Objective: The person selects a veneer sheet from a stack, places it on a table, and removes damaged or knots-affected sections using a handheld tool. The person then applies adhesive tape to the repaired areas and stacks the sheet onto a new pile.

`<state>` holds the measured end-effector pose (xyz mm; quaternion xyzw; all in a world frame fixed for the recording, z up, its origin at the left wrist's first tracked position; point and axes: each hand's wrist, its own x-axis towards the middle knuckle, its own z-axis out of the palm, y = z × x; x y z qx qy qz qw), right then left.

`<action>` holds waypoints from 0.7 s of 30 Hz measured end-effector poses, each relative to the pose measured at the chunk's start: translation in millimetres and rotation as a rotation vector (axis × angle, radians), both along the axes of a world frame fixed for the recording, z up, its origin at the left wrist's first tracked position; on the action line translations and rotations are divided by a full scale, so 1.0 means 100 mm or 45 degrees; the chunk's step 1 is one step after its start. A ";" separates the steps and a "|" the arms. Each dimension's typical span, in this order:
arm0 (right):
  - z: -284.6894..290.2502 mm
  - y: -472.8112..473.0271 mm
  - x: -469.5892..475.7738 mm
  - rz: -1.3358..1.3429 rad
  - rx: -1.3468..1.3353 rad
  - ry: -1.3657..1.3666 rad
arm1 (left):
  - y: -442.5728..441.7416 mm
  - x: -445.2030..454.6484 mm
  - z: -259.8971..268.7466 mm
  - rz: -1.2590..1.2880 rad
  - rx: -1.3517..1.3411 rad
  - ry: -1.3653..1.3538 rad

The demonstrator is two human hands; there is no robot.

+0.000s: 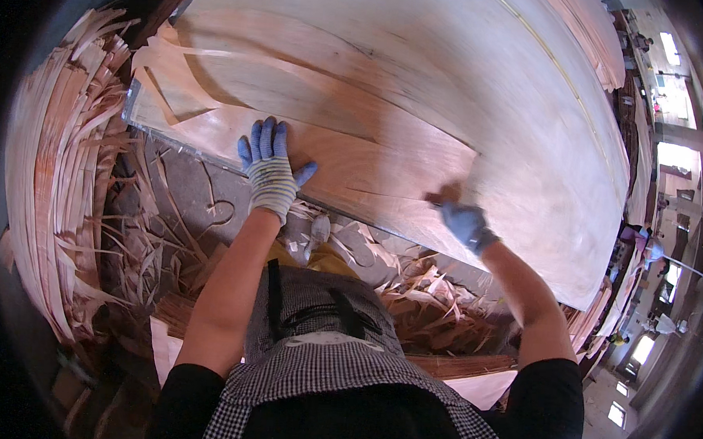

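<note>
A thin reddish wood veneer sheet (pixel 330 160) with a torn, ragged left end lies on a large pale board or table top (pixel 539 228). My left hand (pixel 271 172), in a striped glove with blue fingertips, presses flat on the veneer near the front edge, fingers spread. Towards the veneer's right end is my right hand (pixel 466 224), in a blue-grey glove and blurred. Its fingers are closed around a small dark tool (pixel 442 199), whose kind I cannot tell.
A tall stack of veneer sheets (pixel 64 195) with frayed edges stands at the left. Veneer scraps (pixel 436 294) litter the floor below the front edge, near more stacked sheets (pixel 463 365). A yellow strip (pixel 547 51) crosses the board. People are at work far right.
</note>
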<state>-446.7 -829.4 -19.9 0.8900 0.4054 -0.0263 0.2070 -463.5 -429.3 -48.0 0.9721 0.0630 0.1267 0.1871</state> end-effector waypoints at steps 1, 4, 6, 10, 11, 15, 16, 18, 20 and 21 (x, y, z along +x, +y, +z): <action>0.14 -0.30 0.01 -0.105 -0.149 0.138 | 0.01 -0.02 -0.02 0.019 0.006 0.012; 0.34 0.17 0.18 0.035 0.162 0.163 | 0.03 0.02 0.01 0.013 -0.017 -0.007; 0.30 1.04 0.31 0.087 0.313 0.170 | 0.05 -0.04 0.03 0.006 -0.042 -0.001; -0.13 2.25 0.61 0.112 0.618 0.427 | -0.01 0.04 0.05 -0.038 -0.099 -0.018; 0.00 2.40 0.63 0.119 0.540 0.456 | 0.01 0.03 0.05 -0.042 -0.099 -0.015; -0.02 1.67 0.52 -0.142 0.496 0.450 | 0.02 0.00 0.05 -0.013 -0.092 -0.036; -0.04 1.26 0.36 -0.218 0.433 0.370 | -0.01 0.00 0.06 -0.005 -0.085 -0.039; -0.01 0.58 -0.17 -0.427 0.224 0.068 | 0.00 -0.01 0.06 0.013 -0.063 -0.067; 0.00 0.22 -0.80 -0.706 0.368 0.109 | 0.01 -0.01 0.05 0.017 -0.005 -0.092; -0.08 0.12 -0.93 -0.854 0.240 0.177 | -0.04 0.00 0.05 0.009 0.014 -0.101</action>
